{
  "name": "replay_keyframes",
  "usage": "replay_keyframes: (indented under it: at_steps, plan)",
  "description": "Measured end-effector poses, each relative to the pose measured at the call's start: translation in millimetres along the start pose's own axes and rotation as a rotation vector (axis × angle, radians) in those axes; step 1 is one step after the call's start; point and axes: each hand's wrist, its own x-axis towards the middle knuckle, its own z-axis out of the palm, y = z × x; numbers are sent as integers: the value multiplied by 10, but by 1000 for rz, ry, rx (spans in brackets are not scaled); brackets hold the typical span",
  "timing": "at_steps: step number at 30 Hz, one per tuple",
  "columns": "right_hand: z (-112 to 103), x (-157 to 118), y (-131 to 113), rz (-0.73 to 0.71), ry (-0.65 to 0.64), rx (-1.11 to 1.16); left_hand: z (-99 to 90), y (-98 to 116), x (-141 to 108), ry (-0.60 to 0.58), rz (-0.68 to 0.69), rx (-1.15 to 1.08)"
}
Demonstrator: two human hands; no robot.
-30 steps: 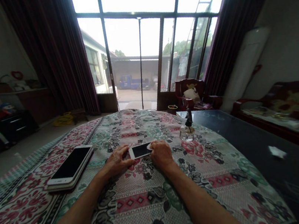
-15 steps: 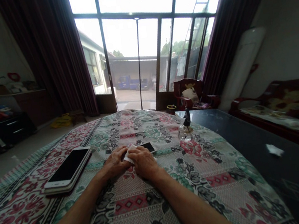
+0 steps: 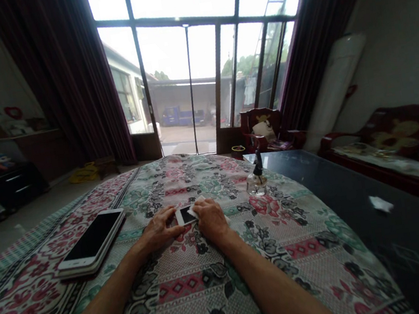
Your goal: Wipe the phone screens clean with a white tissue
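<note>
A small white phone with a dark screen lies flat on the patterned tablecloth. My left hand grips the phone's left end between thumb and fingers. On its right part, my right hand presses a crumpled white tissue against the screen; the fingers are closed on the tissue and hide the phone's right end. To the left, a larger white phone rests on top of another flat, pale-edged item.
A clear glass bottle with a black spray top stands toward the table's right edge. Beside the round table is a dark glossy table with a crumpled white tissue on it. A wooden chair and glass doors are beyond.
My right hand has slid the tissue rightward across the small phone, uncovering the phone's left part. My left hand stays at its left end. The view has shifted slightly.
</note>
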Motion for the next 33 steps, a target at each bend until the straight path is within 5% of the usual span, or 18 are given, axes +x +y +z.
replay_keyframes:
  at_steps: [6, 18, 27, 33]
  plan:
    - [117, -50, -300, -223, -59, 79, 19, -37, 17, -37, -14, 7]
    - [-95, -40, 163, 243, 38, -74, -56, 66, -5, -31, 31, 30]
    - [105, -62, -316, -293, -37, 54, -6, -29, 25, -22, 2, 5]
    - [70, -28, -166, -162, -19, 63, -5, -25, 18, 4, 19, 29]
